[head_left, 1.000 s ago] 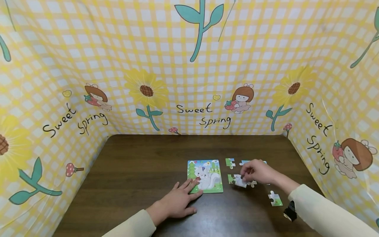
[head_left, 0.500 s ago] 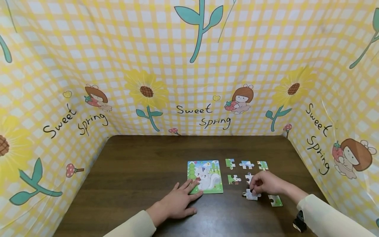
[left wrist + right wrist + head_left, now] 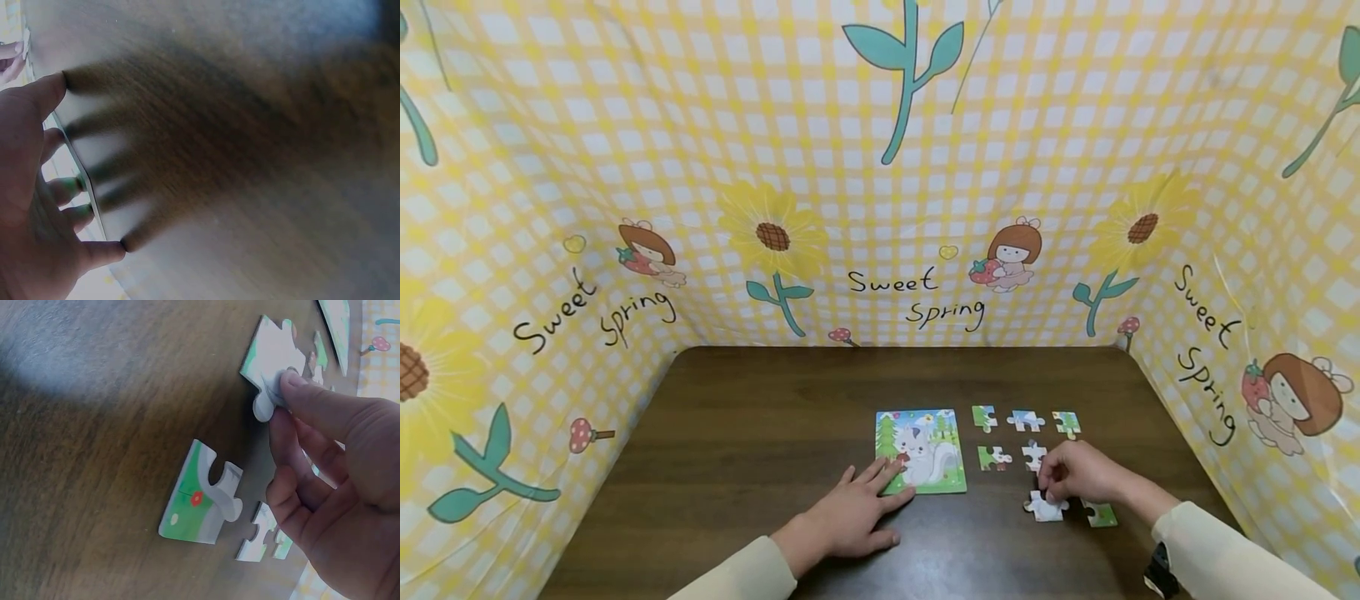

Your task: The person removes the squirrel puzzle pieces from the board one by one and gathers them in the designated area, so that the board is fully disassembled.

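In the head view my left hand [image 3: 850, 512] lies with fingers spread, its fingertips on the lower left of a square picture card [image 3: 938, 433] that shows a white squirrel among green trees. My right hand [image 3: 1078, 475] pinches a mostly white jigsaw piece [image 3: 1047, 506] between thumb and fingers. Seen from the right wrist, that piece has a green strip along one edge and is tilted above the wood. Beside it lies a green corner piece [image 3: 187, 506] with a red flower; in the head view the right hand partly covers it.
More jigsaw pieces lie right of the card: a back row with a left piece [image 3: 984, 417], a blue-topped one [image 3: 1026, 420] and a right one [image 3: 1066, 422], then a green one [image 3: 994, 457] and another [image 3: 1033, 454] nearer. Checked cloth [image 3: 880, 208] walls the brown table [image 3: 760, 392].
My right hand has carried the white piece toward me and slightly right, from over the middle row to beside the corner piece, uncovering other pieces. The left hand stays put.
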A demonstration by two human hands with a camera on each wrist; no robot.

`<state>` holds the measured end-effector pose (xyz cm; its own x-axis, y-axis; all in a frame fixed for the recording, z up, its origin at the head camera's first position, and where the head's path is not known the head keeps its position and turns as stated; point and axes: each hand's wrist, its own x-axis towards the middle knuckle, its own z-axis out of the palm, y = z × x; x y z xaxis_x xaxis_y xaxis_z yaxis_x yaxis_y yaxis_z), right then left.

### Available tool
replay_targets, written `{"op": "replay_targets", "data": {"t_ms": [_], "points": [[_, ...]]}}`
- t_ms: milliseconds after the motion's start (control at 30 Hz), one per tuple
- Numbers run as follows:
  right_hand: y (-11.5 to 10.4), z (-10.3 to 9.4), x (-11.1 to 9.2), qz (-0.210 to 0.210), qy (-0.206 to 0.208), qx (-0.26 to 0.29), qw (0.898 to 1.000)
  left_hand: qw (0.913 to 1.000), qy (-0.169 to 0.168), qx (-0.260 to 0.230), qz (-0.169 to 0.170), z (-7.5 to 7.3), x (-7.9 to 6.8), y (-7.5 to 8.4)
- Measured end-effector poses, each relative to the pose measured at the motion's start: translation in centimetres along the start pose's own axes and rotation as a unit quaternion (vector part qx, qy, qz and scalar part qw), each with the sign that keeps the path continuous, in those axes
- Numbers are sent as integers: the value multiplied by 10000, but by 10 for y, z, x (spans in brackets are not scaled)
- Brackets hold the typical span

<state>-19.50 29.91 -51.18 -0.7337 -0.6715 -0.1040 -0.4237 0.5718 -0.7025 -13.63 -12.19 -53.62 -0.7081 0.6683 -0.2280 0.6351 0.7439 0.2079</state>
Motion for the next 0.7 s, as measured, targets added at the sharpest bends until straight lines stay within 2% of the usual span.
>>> {"op": "replay_targets", "data": {"t_ms": [267,433,533,700], "points": [[3,5,0,54,199,-339,9992,9999,40,-100,-6,1,-2,1],[2,3,1,159,140,-354,9992,9999,113,-113,45,1,-3,0],[-5,-2,5,169,114,-210,9996,9997,190,-81,124,1,-3,-1],[-26,-11,23,13,377,-11,9993,9987,353,-188,324,4,-4,-3]]}}
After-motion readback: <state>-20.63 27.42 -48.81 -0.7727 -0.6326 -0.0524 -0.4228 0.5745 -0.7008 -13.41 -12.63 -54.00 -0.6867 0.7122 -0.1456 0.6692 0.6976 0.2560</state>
